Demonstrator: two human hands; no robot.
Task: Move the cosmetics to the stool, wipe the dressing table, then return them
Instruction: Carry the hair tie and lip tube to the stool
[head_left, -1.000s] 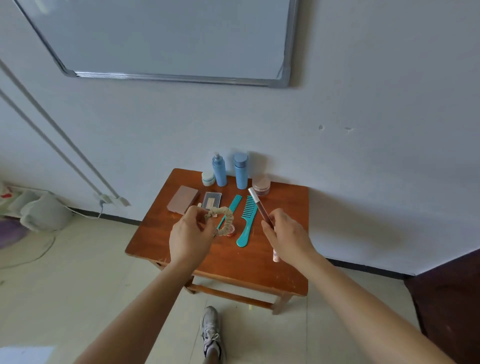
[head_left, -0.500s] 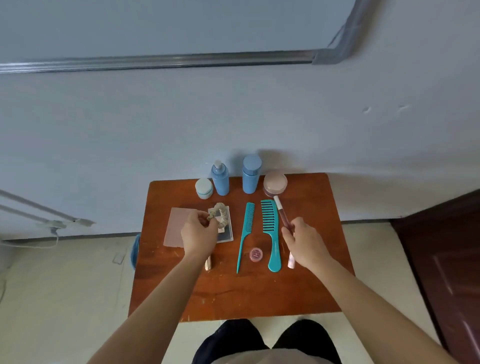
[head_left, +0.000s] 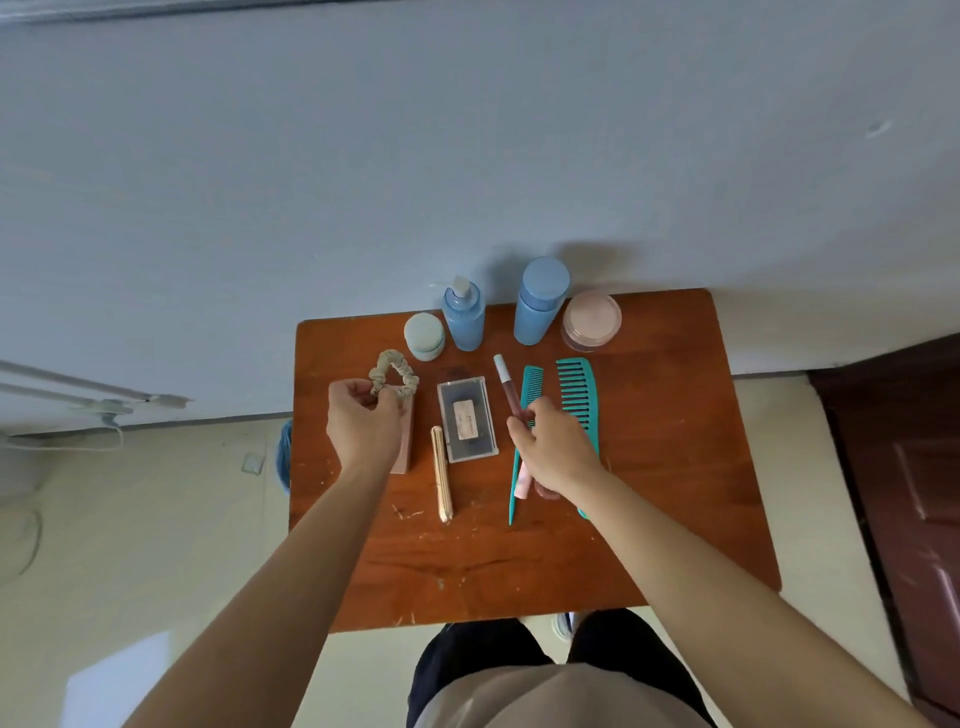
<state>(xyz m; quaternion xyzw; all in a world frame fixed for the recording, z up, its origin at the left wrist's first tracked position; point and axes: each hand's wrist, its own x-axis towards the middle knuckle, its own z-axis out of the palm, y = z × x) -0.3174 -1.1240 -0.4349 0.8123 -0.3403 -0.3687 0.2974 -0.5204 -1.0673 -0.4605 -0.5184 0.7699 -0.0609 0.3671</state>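
Note:
On the brown wooden table (head_left: 665, 467) my left hand (head_left: 363, 423) pinches a beige scrunchie (head_left: 394, 371) above a pink flat case (head_left: 406, 441), mostly hidden by the hand. My right hand (head_left: 558, 449) grips a long lip-gloss tube (head_left: 507, 387), its white cap pointing away. A grey palette (head_left: 466, 418) and a beige stick (head_left: 442, 474) lie between the hands. Two teal combs, a tail comb (head_left: 530, 387) and a wide-tooth comb (head_left: 579, 392), lie under the right hand. At the back stand a small pale jar (head_left: 425, 335), two blue bottles (head_left: 464, 314) (head_left: 540, 301) and a pink jar (head_left: 592, 319).
The table stands against a pale wall (head_left: 467, 156). A dark wooden door (head_left: 904, 493) is at the right. A blue object (head_left: 284, 457) peeks out at the table's left edge. Cables (head_left: 78, 415) run along the floor at left. My legs are at the table's near edge.
The view has closed in on the table. My left hand carried the scrunchie leftward, uncovering the palette. My right hand moved the tube left, across the tail comb.

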